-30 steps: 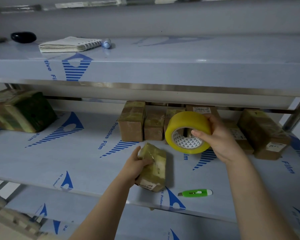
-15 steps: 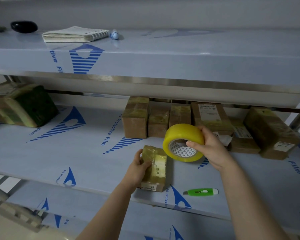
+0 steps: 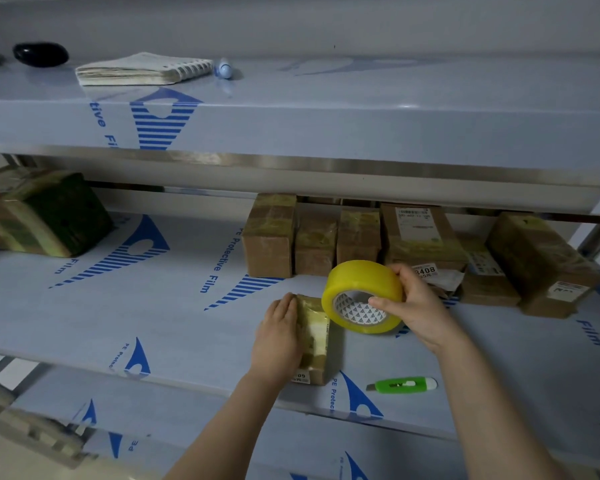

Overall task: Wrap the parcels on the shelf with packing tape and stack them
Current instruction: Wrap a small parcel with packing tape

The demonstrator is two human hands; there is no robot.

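A small brown parcel [image 3: 315, 341], partly covered in yellowish tape, lies on the middle shelf [image 3: 174, 306] near its front edge. My left hand [image 3: 278, 336] rests flat on the parcel's left side with straight fingers. My right hand [image 3: 417, 306] grips a yellow roll of packing tape [image 3: 361, 295] and holds it just above the parcel's far right corner. Several taped brown parcels [image 3: 357, 240] stand in a row at the back of the same shelf.
A green box cutter [image 3: 404, 385] lies on the shelf right of the parcel. A larger dark wrapped parcel [image 3: 42, 213] sits at the far left. On the top shelf are a spiral notebook [image 3: 142, 69], a pen [image 3: 224, 69] and a black object [image 3: 40, 54].
My right hand has lowered the tape roll down and toward the parcel. My left hand has shifted from gripping the parcel's top to lying flat along its left side.
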